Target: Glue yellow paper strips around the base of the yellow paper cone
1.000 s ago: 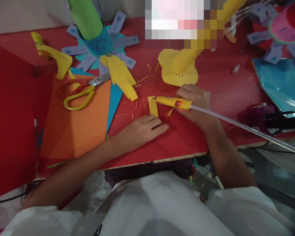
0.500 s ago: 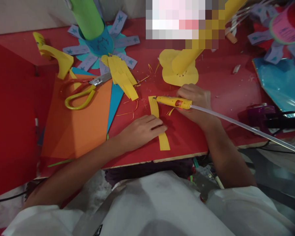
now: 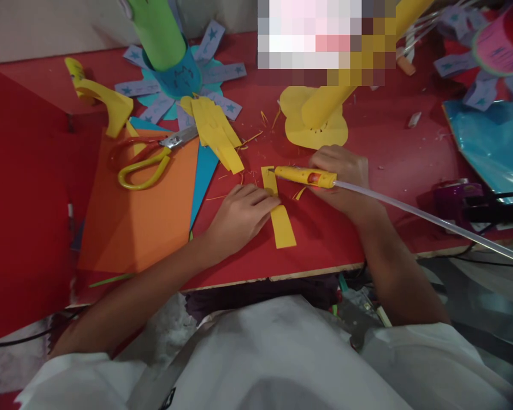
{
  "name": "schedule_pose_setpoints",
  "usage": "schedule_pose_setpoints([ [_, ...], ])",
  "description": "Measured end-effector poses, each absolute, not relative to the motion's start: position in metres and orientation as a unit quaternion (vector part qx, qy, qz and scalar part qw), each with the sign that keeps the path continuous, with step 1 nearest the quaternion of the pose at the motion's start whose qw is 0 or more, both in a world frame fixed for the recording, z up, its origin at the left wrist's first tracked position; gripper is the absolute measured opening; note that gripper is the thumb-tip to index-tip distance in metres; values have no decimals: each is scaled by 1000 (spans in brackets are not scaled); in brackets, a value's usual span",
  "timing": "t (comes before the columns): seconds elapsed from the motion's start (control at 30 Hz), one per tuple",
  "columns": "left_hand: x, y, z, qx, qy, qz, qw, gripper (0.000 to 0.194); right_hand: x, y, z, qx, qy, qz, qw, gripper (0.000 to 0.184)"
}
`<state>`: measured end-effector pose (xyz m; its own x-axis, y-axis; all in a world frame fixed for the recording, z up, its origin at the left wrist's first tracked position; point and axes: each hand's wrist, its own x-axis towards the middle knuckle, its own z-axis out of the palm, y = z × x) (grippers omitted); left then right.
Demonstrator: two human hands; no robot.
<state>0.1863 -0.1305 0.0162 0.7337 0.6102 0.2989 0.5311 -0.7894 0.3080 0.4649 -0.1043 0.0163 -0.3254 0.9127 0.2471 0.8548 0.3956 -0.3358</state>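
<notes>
Yellow narrow paper strip (image 3: 284,229) lies, in the head view, on the red painted surface (image 3: 325,239), near centre. The left hand's (image 3: 241,216) fingers cross its middle; whether that grip pinches or merely presses, I cannot tell. The right hand (image 3: 344,166) is closed around a yellow plastic glue gun (image 3: 301,176) with a translucent stick, nozzle at the strip's far end. Gluing that end seems in hand; the next move calls for keeping the strip flat and the nozzle steady.

A white top (image 3: 282,353) with loose short sleeves (image 3: 81,376) (a small black mark (image 3: 168,398) sits on its front) leaves both forearms (image 3: 149,293) and both hands (image 3: 239,216) bare.
</notes>
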Motion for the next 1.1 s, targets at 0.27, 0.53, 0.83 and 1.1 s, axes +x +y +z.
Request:
schedule_pose_setpoints([
  [0.27, 193, -127, 16, 904, 366, 181, 126, 28, 462, -105, 18, -530, -815, 81, 218, 23],
  [0.53, 192, -127, 19, 901, 363, 192, 140, 28, 462, -105, 16, -540, -811, 85, 210, 23],
  [0.83, 190, -125, 16, 904, 346, 194, 162, 33, 463, -105, 18, -530, -816, 85, 213, 21],
  [1.1, 192, -126, 20, 903, 356, 181, 156, 28, 460, -107, 23, -543, -807, 100, 208, 14],
])
